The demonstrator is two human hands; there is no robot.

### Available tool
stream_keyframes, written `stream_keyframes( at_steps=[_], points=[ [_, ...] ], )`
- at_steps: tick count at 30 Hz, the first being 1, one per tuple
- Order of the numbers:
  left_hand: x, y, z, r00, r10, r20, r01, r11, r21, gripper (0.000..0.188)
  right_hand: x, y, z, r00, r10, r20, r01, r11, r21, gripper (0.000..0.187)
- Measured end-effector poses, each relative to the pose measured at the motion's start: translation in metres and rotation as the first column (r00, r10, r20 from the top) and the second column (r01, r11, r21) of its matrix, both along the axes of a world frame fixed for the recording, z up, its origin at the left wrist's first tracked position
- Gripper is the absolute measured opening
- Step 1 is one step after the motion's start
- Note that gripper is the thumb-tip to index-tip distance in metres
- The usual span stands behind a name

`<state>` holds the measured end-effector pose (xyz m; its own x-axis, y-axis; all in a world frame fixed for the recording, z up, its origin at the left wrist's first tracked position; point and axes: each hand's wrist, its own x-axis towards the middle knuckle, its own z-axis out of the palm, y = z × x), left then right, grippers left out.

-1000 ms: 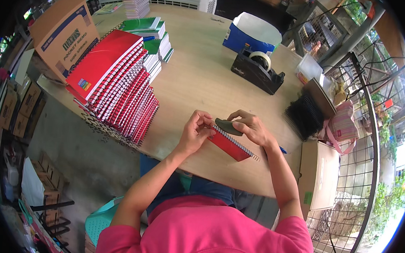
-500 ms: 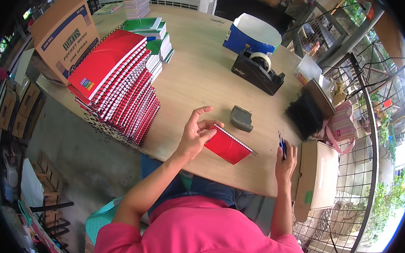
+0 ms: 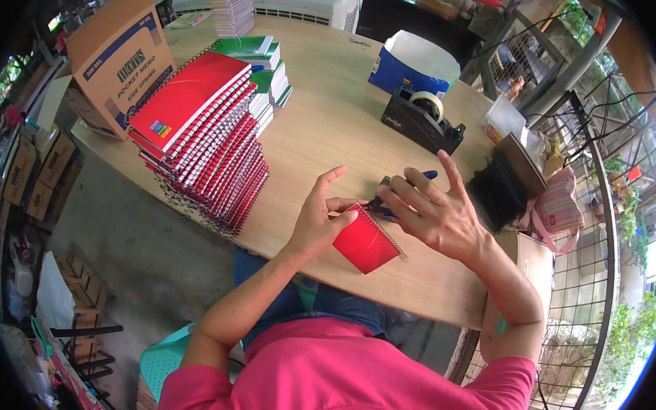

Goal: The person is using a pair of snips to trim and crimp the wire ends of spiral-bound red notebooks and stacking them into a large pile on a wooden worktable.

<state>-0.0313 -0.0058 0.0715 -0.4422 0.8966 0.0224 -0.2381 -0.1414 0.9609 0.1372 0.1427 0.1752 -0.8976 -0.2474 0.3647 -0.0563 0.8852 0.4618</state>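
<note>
My left hand [image 3: 316, 223] grips a small red spiral notebook [image 3: 367, 243] by its upper left corner, thumb in front and forefinger raised. The notebook hangs tilted above the near part of the table, its wire spiral along the upper edge and the loose coil end at the right. In my right hand [image 3: 436, 215] is a pair of small blue-handled pliers [image 3: 429, 174], forefinger stretched out. The dark tip of the pliers is beside the spiral's upper left end, close to my left fingers; whether it touches the wire I cannot tell. A grey block behind is mostly hidden by my right hand.
A tall stack of red spiral notebooks [image 3: 204, 141] stands at the left, with an open carton [image 3: 122, 65] and green notebooks [image 3: 272, 81] behind. Farther back right are a black tape dispenser [image 3: 423, 124] and a blue box [image 3: 411, 67]. Black coils [image 3: 498, 189] lie at the right edge.
My right hand has come up and left from the table's right side, bringing the pliers to the notebook's spiral. The notebook has tilted a little more; my left hand keeps its hold.
</note>
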Motion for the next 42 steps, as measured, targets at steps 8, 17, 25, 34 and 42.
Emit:
stream_keyframes(
  at_steps=[8,17,25,34,42],
  points=[
    [0.002,-0.002,-0.011,0.974,0.113,-0.194,-0.114,0.993,0.003,0.066,0.0,-0.009,-0.002,0.932,-0.184,0.312,0.348,0.695,-0.63,0.035],
    [0.006,-0.086,0.15,0.343,0.222,-0.913,-0.093,0.975,0.203,0.024,0.099,0.032,-0.05,0.79,-0.612,0.046,0.317,0.342,-0.885,0.031],
    [-0.081,-0.112,0.348,-0.56,-0.069,-0.826,-0.277,0.955,0.108,0.01,0.156,0.052,-0.133,0.764,-0.609,0.211,0.566,0.478,-0.672,0.048],
    [-0.184,-0.02,0.277,0.112,-0.563,-0.819,0.152,0.824,-0.546,0.012,0.158,0.032,-0.151,0.7,-0.703,0.127,0.51,0.367,-0.778,0.057],
    [-0.197,-0.02,0.227,0.013,-0.066,-0.998,0.113,0.991,-0.064,0.021,0.144,0.016,-0.142,0.59,-0.806,-0.035,0.616,0.478,-0.626,0.069]
  ],
)
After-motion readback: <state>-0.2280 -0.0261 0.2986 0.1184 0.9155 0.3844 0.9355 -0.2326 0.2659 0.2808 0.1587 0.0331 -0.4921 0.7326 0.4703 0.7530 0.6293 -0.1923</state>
